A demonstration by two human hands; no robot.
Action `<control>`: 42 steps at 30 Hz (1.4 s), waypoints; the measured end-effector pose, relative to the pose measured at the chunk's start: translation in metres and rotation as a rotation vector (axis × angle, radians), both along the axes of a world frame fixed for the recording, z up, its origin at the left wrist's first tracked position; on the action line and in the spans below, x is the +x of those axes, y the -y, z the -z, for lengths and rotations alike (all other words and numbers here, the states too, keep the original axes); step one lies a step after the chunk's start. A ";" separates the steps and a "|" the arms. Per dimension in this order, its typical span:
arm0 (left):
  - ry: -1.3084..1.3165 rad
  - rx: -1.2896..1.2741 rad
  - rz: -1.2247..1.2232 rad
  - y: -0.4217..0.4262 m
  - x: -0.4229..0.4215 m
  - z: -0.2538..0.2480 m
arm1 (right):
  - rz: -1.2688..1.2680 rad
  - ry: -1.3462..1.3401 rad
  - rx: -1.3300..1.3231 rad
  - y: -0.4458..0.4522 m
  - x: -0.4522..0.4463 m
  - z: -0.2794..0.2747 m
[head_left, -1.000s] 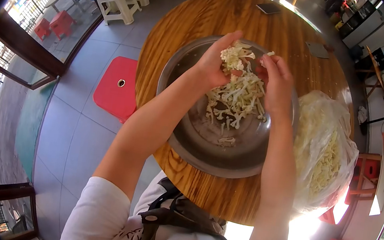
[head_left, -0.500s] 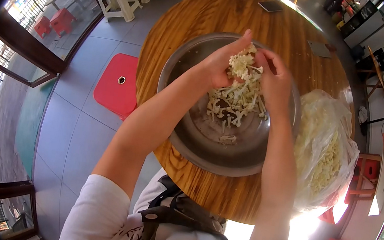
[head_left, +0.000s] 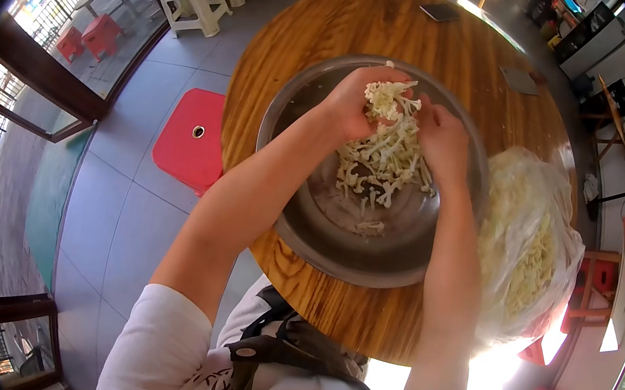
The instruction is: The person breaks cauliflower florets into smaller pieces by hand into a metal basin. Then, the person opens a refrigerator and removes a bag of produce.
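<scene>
Over a wide metal basin (head_left: 366, 269), my left hand (head_left: 350, 105) is closed around a pale cauliflower piece (head_left: 387, 98). My right hand (head_left: 445, 137) is at the right side of the same piece, its fingers curled and pinching at the stems. Its fingertips are partly hidden, so what it pinches is hard to see. Below both hands, a heap of small cauliflower florets (head_left: 388, 169) lies in the basin, with a few loose bits (head_left: 370, 227) nearer to me.
The basin stands on a round wooden table (head_left: 328, 19). At its right is a clear plastic bag (head_left: 529, 255) full of cauliflower. A phone (head_left: 440, 11) and a flat grey object (head_left: 518, 81) lie at the far side. A red stool (head_left: 187, 139) stands left.
My left hand has turned, its raised thumb lowered over the cauliflower. The piece has shifted slightly left and up, and my right hand's fingers have curled in more.
</scene>
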State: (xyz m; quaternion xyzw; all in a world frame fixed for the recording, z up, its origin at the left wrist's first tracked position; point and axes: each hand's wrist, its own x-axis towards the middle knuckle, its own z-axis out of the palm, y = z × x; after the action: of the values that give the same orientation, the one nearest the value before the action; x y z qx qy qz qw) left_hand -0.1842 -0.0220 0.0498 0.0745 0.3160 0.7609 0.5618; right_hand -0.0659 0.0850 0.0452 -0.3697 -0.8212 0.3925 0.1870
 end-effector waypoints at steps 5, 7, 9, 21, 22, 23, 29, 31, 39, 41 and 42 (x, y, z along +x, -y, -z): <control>-0.004 0.010 0.056 0.005 0.012 -0.016 | -0.143 -0.573 -0.380 0.008 -0.004 0.001; -0.019 -0.002 0.062 -0.002 0.009 -0.006 | -0.179 -0.599 -0.363 0.008 -0.004 0.000; -0.019 -0.016 0.067 -0.007 0.008 0.002 | -0.158 -0.630 -0.397 0.006 -0.003 0.001; -0.749 -0.220 -0.091 -0.013 0.010 0.013 | 0.060 -0.528 -0.321 0.002 -0.001 -0.001; -0.857 -0.290 -0.060 -0.011 0.014 0.008 | 0.040 -0.502 -0.251 0.005 -0.002 -0.001; -0.965 -0.361 -0.029 -0.009 0.017 0.005 | 0.020 -0.475 -0.183 0.008 -0.003 0.000; -1.265 -0.374 -0.168 -0.012 0.020 0.015 | -0.163 -0.529 -0.232 0.009 -0.001 0.001; -1.177 -0.339 -0.132 -0.011 0.017 0.011 | -0.128 -0.587 -0.328 0.003 -0.005 0.004; -0.214 -0.090 -0.020 -0.004 0.012 -0.002 | 0.111 -0.682 -0.557 -0.003 0.000 0.002; -0.020 -0.028 -0.016 -0.003 0.004 0.000 | 0.094 -0.595 -0.430 -0.004 -0.001 0.004; 0.030 0.013 0.001 -0.003 -0.002 0.004 | 0.065 -0.511 -0.324 -0.002 0.000 0.004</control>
State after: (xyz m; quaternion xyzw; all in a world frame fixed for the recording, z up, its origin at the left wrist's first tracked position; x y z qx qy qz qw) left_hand -0.1861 -0.0195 0.0458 0.0668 0.3023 0.7638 0.5663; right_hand -0.0663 0.0873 0.0414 -0.3101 -0.6619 0.5924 0.3389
